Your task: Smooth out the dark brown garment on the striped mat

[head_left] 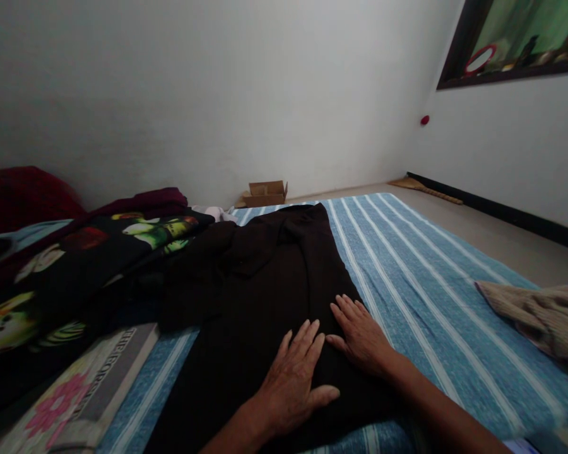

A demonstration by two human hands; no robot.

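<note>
Left hand [293,381] and right hand [363,337] palm-down on dark garment [265,302] with fingers loosely spread, probably best with light, even pressure.

The dark garment [255,309] is stretching lengthwise across the blue-and-white striped sheet [435,290], its plain cloth showing near-black with a brown cast! The nearer part is lying broad and mostly flat, its left edge slanting outward and running off the bottom of the view. Up at the far end, the fabric is bunching into soft, overlapping folds, with a blunt corner sitting at the far right. A line, seam or crease, is running lengthwise down the right half, and over on the left a rumpled portion is sticking out sideways, its outline there being hard to trace.
</note>
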